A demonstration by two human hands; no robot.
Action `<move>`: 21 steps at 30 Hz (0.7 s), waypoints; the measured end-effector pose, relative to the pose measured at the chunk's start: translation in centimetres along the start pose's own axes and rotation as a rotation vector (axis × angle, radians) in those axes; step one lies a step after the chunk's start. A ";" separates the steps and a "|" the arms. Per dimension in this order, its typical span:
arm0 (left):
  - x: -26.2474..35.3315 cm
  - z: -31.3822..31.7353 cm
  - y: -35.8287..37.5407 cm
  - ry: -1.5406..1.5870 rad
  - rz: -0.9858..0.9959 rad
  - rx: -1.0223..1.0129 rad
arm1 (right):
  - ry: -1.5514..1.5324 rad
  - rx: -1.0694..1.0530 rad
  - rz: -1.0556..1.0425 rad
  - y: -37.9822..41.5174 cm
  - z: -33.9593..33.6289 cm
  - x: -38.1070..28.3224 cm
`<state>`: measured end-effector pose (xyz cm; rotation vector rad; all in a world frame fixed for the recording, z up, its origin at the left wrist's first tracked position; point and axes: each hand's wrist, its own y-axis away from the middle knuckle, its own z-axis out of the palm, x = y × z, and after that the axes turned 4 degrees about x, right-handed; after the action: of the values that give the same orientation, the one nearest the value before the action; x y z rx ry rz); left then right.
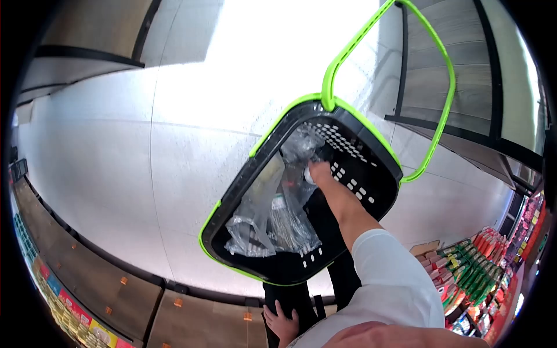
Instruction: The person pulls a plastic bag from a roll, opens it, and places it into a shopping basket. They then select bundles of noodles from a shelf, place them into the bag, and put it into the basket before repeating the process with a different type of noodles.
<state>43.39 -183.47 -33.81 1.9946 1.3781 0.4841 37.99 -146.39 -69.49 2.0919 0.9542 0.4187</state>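
My right hand [319, 171] reaches down into a black shopping basket [371, 152] with a bright green rim. Its fingers are closed beside a small white item [309, 176], among clear plastic bags; what they grip is mostly hidden. One clear plastic bag [255, 211] lies along the basket's left side. Next to it, another bag [290, 227] holds something with a white-and-green label. The green basket handle [449, 98] is swung out to the upper right. My left hand [282, 322] rests on my dark trouser leg with its fingers spread, holding nothing.
Pale floor tiles [98, 151] surround the basket. Wooden shelf units [447, 64] stand at the upper right and upper left. A brown display ledge [87, 255] with packaged goods runs along the lower left. Red and green packages [473, 264] are stacked at the lower right.
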 end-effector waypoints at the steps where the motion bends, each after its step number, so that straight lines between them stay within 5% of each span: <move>1: -0.2 0.4 -0.2 0.007 0.021 0.027 | 0.049 -0.033 -0.045 0.6 0.2 0.1; 5: 0.5 -1.1 -0.2 0.056 0.058 0.161 | 0.055 -0.108 -0.128 4.9 0.2 -0.9; 7: 3.2 -7.5 -1.6 -0.146 -0.113 -0.359 | -0.045 -0.090 -0.130 8.0 -1.2 -1.5; 12: 3.1 -8.3 -0.6 -0.081 -0.030 -0.207 | -0.142 0.086 -0.191 13.5 -4.5 -2.0; 16: 3.2 -9.0 -1.5 -0.274 -0.019 -0.315 | -0.164 0.213 -0.143 12.7 -3.6 -1.5; 21: 0.0 -5.9 -1.7 0.048 0.176 -0.039 | -0.103 0.080 -0.135 7.8 0.8 -2.5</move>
<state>38.57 -181.24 -30.73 2.0942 1.2175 0.6366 40.58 -151.81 -63.94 2.0840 1.0582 0.2050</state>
